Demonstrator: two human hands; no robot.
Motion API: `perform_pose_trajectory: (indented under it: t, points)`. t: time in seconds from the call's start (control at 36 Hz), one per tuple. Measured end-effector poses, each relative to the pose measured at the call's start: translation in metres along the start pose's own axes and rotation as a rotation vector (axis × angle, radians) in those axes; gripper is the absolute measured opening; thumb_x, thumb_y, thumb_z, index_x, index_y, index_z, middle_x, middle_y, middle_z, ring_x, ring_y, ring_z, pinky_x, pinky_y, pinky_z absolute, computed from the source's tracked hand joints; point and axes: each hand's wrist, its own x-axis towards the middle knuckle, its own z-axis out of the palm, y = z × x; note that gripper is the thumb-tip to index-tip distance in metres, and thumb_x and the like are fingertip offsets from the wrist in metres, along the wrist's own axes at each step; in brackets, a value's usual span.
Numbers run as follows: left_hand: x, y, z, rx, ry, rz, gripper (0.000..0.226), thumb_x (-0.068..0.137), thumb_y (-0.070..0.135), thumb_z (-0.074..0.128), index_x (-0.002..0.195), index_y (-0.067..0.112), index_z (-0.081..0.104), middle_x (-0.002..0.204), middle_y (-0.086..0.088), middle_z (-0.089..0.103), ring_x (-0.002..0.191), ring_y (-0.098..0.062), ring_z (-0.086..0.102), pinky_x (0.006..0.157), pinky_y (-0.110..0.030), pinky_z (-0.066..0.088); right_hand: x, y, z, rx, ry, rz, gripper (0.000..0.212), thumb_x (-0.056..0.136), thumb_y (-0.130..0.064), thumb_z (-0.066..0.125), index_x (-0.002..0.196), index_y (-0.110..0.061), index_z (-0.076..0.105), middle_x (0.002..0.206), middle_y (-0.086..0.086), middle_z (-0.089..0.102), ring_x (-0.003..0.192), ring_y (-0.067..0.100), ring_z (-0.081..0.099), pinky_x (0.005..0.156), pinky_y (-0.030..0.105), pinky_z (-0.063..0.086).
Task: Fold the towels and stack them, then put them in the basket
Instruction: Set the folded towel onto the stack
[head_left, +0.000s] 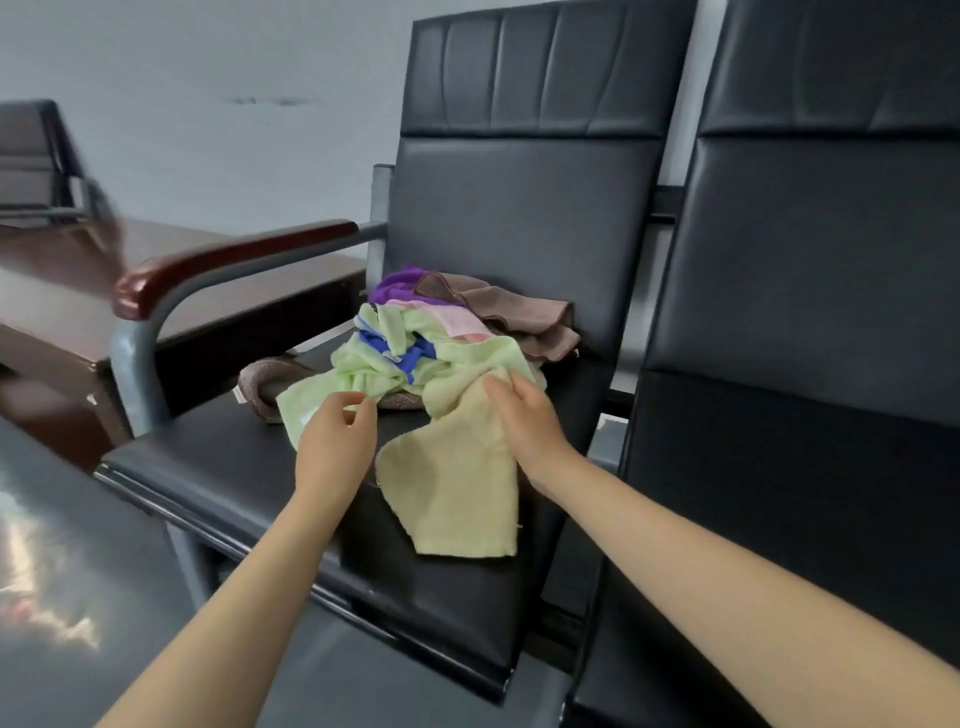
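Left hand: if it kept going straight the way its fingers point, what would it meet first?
Probably the green towel in the pile, just beyond the left hand and its fingertips. They look nearly on its edge already; one view cannot settle depth.

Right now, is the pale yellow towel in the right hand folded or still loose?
Loose. The pale yellow towel hangs crumpled and uneven over the chair seat from the right hand, with no neat fold.
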Motion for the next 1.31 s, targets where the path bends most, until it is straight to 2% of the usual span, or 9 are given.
perform_pose_trajectory:
  t: [0.22, 0.39, 0.75, 0.89, 0.97, 1.03, 1.11, 1.19, 1.31]
  points:
    - [-0.035, 0.053, 0.046, -0.264, -0.331, 0.028, 0.047, 0.098, 0.047, 0.039, 0.136, 0.022, 0.051, 0.135, 0.0, 0.055, 0.125, -0.019, 0.049, 0.108, -0.047, 0.038, -0.036, -0.04, -0.082, 0.067, 0.06, 0.072, 0.023, 0.101, -0.033, 0.045, 0.088, -0.03, 0.063, 0.095, -0.005, 0.063, 0.091, 0.013, 0.058, 0.079, 0.028, 0.047]
    - [-0.093, 0.12, 0.102, -0.391, -0.654, -0.062, 0.037, 0.102, 0.04, 0.036, 0.089, 0.019, 0.065, 0.095, -0.006, 0.068, 0.092, -0.02, 0.061, 0.09, -0.038, 0.048, -0.068, -0.054, -0.154, -0.009, 0.187, 0.083, 0.038, 0.101, -0.048, 0.039, 0.101, -0.022, 0.067, 0.107, 0.006, 0.068, 0.105, 0.02, 0.062, 0.099, 0.039, 0.047]
    - [-0.206, 0.198, 0.199, -0.648, -0.94, -0.146, 0.035, 0.097, 0.041, 0.049, 0.111, 0.017, 0.07, 0.108, -0.009, 0.07, 0.091, -0.018, 0.065, 0.073, -0.027, 0.052, -0.162, -0.058, -0.295, -0.048, 0.465, 0.123, 0.023, 0.1, -0.036, 0.045, 0.102, -0.03, 0.067, 0.11, -0.004, 0.067, 0.108, 0.016, 0.061, 0.102, 0.042, 0.045]
    - [-0.234, 0.197, 0.225, -0.68, -1.05, -0.237, 0.036, 0.093, 0.037, 0.058, 0.115, 0.01, 0.069, 0.1, -0.008, 0.068, 0.091, -0.02, 0.064, 0.08, -0.032, 0.053, -0.19, -0.039, -0.328, -0.216, 0.398, 0.168, 0.019, 0.099, -0.032, 0.048, 0.099, -0.028, 0.067, 0.11, 0.0, 0.066, 0.108, 0.013, 0.058, 0.098, 0.033, 0.045]
    - [-0.24, 0.196, 0.237, -0.677, -1.004, -0.319, 0.035, 0.092, 0.033, 0.06, 0.113, 0.006, 0.068, 0.106, -0.012, 0.071, 0.101, -0.027, 0.066, 0.087, -0.038, 0.054, -0.206, -0.028, -0.34, -0.334, 0.308, 0.161, 0.043, 0.095, -0.039, 0.052, 0.094, 0.002, 0.063, 0.093, 0.017, 0.064, 0.089, 0.015, 0.058, 0.084, 0.037, 0.047]
    - [-0.238, 0.198, 0.239, -0.681, -0.972, -0.335, 0.032, 0.094, 0.033, 0.056, 0.107, 0.006, 0.068, 0.106, -0.013, 0.071, 0.102, -0.029, 0.066, 0.086, -0.04, 0.054, -0.213, -0.023, -0.345, -0.397, 0.192, 0.166, 0.053, 0.094, -0.048, 0.049, 0.082, 0.004, 0.055, 0.078, 0.008, 0.048, 0.077, 0.013, 0.045, 0.072, 0.03, 0.038]
    - [-0.229, 0.201, 0.232, -0.661, -0.967, -0.177, 0.03, 0.097, 0.026, 0.046, 0.097, 0.004, 0.066, 0.097, -0.013, 0.071, 0.096, -0.028, 0.066, 0.078, -0.037, 0.052, -0.215, -0.018, -0.351, -0.441, 0.097, 0.223, 0.048, 0.1, -0.049, 0.042, 0.074, -0.009, 0.052, 0.075, 0.004, 0.043, 0.071, 0.012, 0.042, 0.067, 0.026, 0.034]
    - [-0.222, 0.203, 0.216, -0.644, -1.004, 0.05, 0.03, 0.098, 0.019, 0.04, 0.095, 0.0, 0.063, 0.089, -0.012, 0.067, 0.082, -0.025, 0.062, 0.063, -0.032, 0.049, -0.21, -0.017, -0.355, -0.418, 0.153, 0.203, 0.056, 0.101, -0.043, 0.039, 0.078, 0.003, 0.06, 0.071, 0.004, 0.056, 0.066, 0.01, 0.052, 0.066, 0.022, 0.04]
    - [-0.214, 0.211, 0.195, -0.48, -0.875, 0.372, 0.025, 0.099, 0.02, 0.046, 0.081, 0.01, 0.061, 0.074, 0.005, 0.058, 0.073, -0.01, 0.051, 0.068, -0.027, 0.041, -0.195, -0.018, -0.351, -0.321, 0.252, 0.105, 0.025, 0.101, -0.029, 0.044, 0.098, -0.021, 0.067, 0.093, 0.0, 0.067, 0.081, 0.007, 0.064, 0.059, 0.021, 0.049]
